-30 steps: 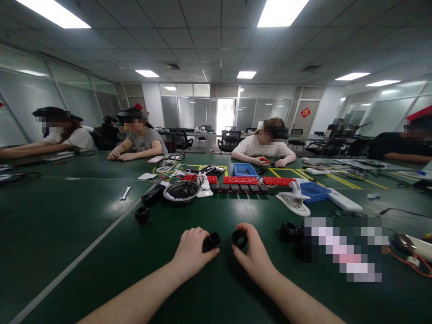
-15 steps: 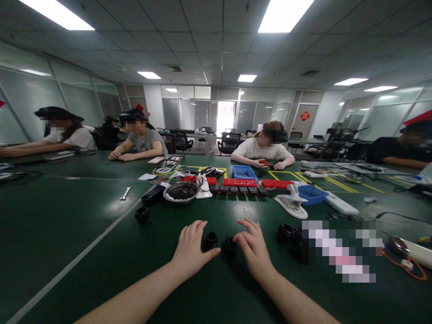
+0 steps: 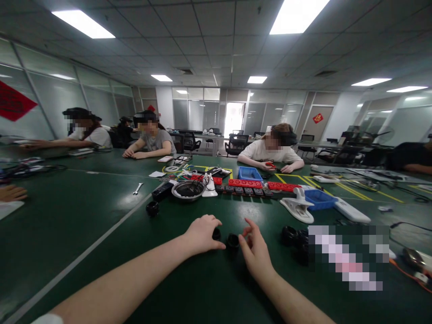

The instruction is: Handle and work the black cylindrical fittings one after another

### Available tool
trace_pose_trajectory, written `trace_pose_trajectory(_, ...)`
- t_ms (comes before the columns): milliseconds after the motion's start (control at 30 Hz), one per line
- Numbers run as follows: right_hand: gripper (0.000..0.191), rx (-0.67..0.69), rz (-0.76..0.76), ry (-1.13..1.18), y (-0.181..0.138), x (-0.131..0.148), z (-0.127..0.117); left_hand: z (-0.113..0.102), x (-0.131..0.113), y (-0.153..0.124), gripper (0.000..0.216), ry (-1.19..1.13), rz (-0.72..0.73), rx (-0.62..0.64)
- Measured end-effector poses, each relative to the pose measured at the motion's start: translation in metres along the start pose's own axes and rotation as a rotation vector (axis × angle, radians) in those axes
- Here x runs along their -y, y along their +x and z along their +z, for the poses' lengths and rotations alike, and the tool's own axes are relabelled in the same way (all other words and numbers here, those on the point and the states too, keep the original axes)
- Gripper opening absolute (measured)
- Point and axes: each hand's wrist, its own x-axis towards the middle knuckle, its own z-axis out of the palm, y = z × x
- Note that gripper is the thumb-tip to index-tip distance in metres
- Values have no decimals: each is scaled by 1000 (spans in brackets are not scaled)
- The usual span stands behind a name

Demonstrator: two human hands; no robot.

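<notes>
Both my forearms reach over the green table (image 3: pixel 84 225). My left hand (image 3: pixel 201 234) lies with its fingers curled round a small black cylindrical part (image 3: pixel 216 233), thumb stretched beneath it. Just right of that part, a second black ring part (image 3: pixel 232 240) rests on the table. My right hand (image 3: pixel 254 249) hovers right beside this ring with fingers apart and raised, holding nothing.
Another black part (image 3: pixel 152 208) sits to the left and a cluster of black parts (image 3: pixel 290 234) to the right. Behind lie a metal bowl (image 3: pixel 188 189), red socket strips (image 3: pixel 245 183), blue trays (image 3: pixel 319 199), a white device (image 3: pixel 299 209) and a wrench (image 3: pixel 137 189). Other people sit across the table.
Both hands held a black part raised a second ago, then set them down. My left hand has now curled back round its part. The view has swung a little left.
</notes>
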Motion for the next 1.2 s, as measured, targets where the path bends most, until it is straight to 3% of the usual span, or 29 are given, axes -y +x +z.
trace_pose_trajectory(133,41,-45,-35,-19,3,-6,-1,1,7,12,31,35,-50,73)
trace_pose_trajectory(467,39,38,-80,12,3,-8,4,7,41,-5,43,-28,-309,-1)
trace_pose_trajectory(667,37,67,-73,4,2,-7,3,13,61,-19,45,-86,-386,8)
trace_pose_trajectory(900,35,92,-68,-22,4,-5,2,-4,90,-15,25,46,-482,36)
trace_pose_trajectory(1200,29,109,-69,-45,5,-3,0,-42,123,1,23,251,-537,201)
